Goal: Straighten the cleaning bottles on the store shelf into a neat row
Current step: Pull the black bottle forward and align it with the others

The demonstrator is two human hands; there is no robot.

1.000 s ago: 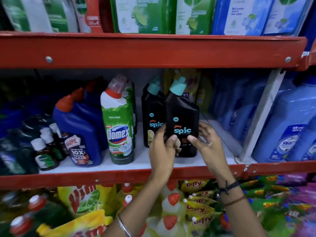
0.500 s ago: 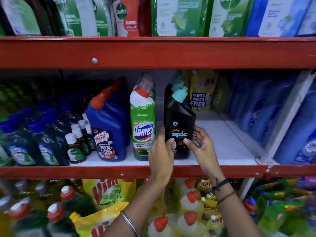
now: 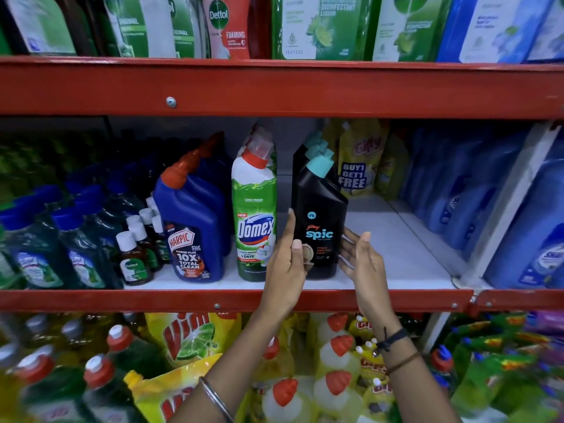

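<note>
So we've got the black bottle (image 3: 319, 227) standing upright near the front lip of the shelf (image 3: 396, 251), first in a line of matching ones running back behind it. Our left hand (image 3: 285, 270) is open and flat along its left side, maybe just brushing it, and our right hand (image 3: 361, 257) is open too, fingers spread just beside its right side. Neither one actually has hold of anything.

Looks like a full plastic bottle to us, so probably hefty, stiff-walled and a bit slick. The neck is skinny and angled, so we'd squeeze the wide lower body from both sides rather than grab the teal cap.

Room-wise: the green bottle (image 3: 254, 221) sits close on the left, with only a narrow gap, and the blue bottle (image 3: 195, 227) is beyond that. To the right the shelf is bare for a good stretch. The red beam (image 3: 274, 87) hangs low overhead, so sliding beats lifting.
</note>
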